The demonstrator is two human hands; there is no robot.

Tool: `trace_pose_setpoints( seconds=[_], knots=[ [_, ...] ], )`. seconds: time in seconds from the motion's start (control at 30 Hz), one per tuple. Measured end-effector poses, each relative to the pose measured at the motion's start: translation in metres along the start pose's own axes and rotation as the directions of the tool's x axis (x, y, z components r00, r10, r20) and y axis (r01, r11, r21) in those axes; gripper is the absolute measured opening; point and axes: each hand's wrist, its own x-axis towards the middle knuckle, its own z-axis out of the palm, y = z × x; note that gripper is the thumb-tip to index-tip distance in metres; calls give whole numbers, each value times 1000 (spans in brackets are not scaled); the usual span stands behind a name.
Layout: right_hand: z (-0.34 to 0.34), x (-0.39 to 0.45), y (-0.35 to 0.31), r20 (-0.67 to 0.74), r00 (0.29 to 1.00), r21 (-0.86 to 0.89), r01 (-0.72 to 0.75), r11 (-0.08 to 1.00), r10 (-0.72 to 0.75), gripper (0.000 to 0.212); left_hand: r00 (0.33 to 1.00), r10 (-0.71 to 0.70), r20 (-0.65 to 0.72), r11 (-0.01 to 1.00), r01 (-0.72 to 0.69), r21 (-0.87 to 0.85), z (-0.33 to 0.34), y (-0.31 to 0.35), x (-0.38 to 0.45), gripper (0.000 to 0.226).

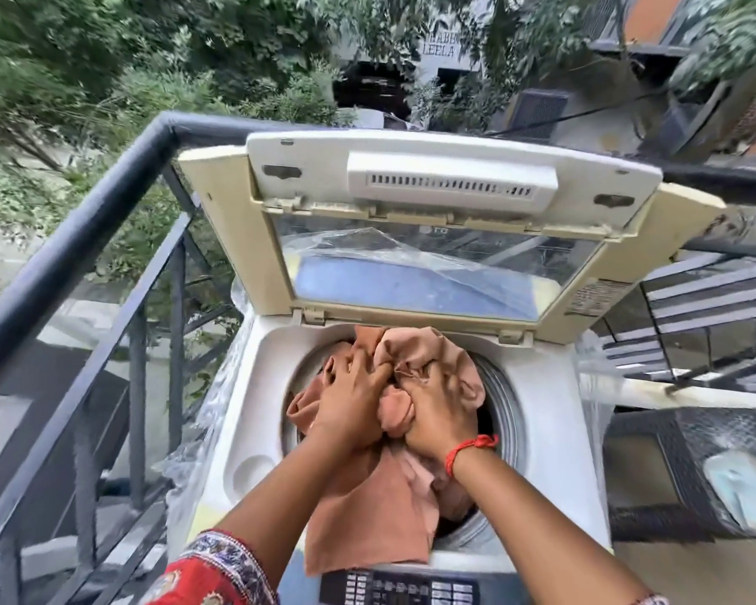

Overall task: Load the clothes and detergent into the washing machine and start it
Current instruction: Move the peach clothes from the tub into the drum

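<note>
Red patterned sleeve covers the left forearm at the bottom edge, beside the washer's control panel. Both hands are clamped on a bunched tan cloth over the washer's round drum opening: the left hand grips the left part of the bundle, the right hand, with a red thread at its wrist, grips the right part. One end of the cloth hangs over the front rim, reaching the panel; the rest sits bunched in the opening. Washer lid stands raised behind. A black railing runs along the left.
</note>
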Motion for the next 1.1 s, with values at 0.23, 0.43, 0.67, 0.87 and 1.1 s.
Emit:
trace_pose_setpoints(
  seconds=[0.23,0.43,0.67,0.87,1.1],
  knots=[
    [22,10,24,140,989,-53,57,997,-49,58,991,-32,133,999,28,30,38,4,3,84],
    [51,19,51,288,957,-6,41,999,-37,56,928,-138,347,986,95,139,46,11,15,89],
    [52,47,75,335,942,-25,39,999,-29,51,923,-187,335,977,141,158,46,7,35,59],
    [61,70,81,256,966,110,-68,992,38,36,958,-186,220,964,221,-148,60,16,48,36],
    [53,102,66,482,850,850,-395,-348,212,9,731,-363,578,-413,430,-803,63,42,94,38]
  ],
)
